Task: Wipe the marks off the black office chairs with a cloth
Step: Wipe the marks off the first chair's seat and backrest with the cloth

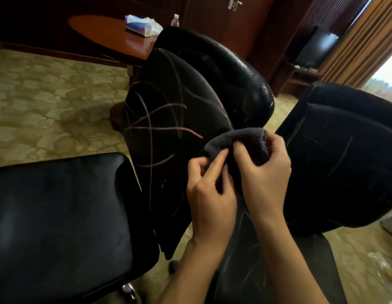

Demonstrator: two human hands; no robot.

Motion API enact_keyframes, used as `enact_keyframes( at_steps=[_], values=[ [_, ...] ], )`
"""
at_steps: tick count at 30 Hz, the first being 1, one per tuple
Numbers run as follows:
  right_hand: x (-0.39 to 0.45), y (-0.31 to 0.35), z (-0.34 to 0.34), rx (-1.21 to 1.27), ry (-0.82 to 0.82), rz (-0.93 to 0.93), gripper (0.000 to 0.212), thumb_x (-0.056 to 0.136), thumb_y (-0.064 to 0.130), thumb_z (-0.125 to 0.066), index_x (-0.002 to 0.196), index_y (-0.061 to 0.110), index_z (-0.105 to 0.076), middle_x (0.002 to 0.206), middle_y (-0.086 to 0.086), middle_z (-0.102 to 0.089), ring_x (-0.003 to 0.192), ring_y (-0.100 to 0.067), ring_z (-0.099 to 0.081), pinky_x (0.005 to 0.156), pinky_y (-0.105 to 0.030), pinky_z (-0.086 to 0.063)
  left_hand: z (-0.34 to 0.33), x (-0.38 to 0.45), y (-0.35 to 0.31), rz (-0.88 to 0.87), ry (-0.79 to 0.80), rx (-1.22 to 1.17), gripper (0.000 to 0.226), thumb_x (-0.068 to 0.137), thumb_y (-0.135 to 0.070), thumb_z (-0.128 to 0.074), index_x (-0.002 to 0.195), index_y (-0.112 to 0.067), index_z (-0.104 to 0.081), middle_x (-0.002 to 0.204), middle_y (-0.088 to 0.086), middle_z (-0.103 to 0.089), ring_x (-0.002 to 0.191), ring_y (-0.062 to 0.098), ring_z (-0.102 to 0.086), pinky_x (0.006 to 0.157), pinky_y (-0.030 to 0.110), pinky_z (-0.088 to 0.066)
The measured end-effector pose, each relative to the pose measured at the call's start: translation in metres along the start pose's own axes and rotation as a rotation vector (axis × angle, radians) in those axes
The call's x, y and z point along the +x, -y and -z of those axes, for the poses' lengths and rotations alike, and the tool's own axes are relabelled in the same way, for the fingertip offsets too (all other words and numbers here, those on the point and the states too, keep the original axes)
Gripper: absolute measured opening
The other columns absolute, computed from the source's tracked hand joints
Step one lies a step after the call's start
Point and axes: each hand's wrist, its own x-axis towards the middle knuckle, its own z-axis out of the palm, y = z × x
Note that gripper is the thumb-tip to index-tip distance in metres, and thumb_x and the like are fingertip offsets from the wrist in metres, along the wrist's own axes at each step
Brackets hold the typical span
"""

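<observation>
Dark cloth (241, 142): soft, light, bunches easily. Left hand (209, 189) pinches its edge; right hand (264, 172) clutches the wad. Best gripped bunched.

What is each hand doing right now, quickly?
Left hand: fingers curled, pinching the dark cloth.
Right hand: fingers curled over the same cloth, gripping it.
</observation>
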Motion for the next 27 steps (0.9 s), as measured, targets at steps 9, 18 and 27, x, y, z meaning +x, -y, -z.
enact_keyframes(
  at_steps=[9,18,27],
  values=[
    [-0.054,-0.001,-0.009,-0.010,-0.064,0.046,0.028,0.082,0.023,-0.073,0.108,0.017,-0.066,0.090,0.012,-0.067,0.086,0.000,-0.065,0.079,-0.020,-0.054,0.034,-0.037,0.025,-0.025,0.077,-0.109,0.038,0.094,-0.003,-0.065,0.130,-0.012,-0.065,0.102,0.001,-0.067,0.099,0.006,-0.066,0.085,0.025,-0.055],
    [-0.092,-0.009,0.003,0.004,0.028,0.137,0.038,0.086,0.033,-0.073,0.113,0.014,-0.056,0.103,0.003,-0.062,0.091,-0.007,-0.061,0.077,-0.018,-0.049,0.071,-0.054,0.033,-0.118,0.029,0.091,0.033,0.095,-0.004,-0.056,0.125,-0.009,-0.068,0.094,0.002,-0.068,0.089,0.007,-0.064,0.080,0.022,-0.053],
    [-0.135,-0.080,-0.023,-0.144,0.251,0.120,0.026,0.090,0.036,-0.066,0.086,0.018,-0.047,0.090,0.000,-0.048,0.078,-0.018,-0.048,0.068,-0.030,-0.036,0.076,-0.100,0.081,0.104,-0.033,0.164,0.029,0.095,-0.006,-0.059,0.122,-0.011,-0.070,0.100,-0.003,-0.069,0.094,0.003,-0.063,0.084,0.011,-0.049]
  ],
)
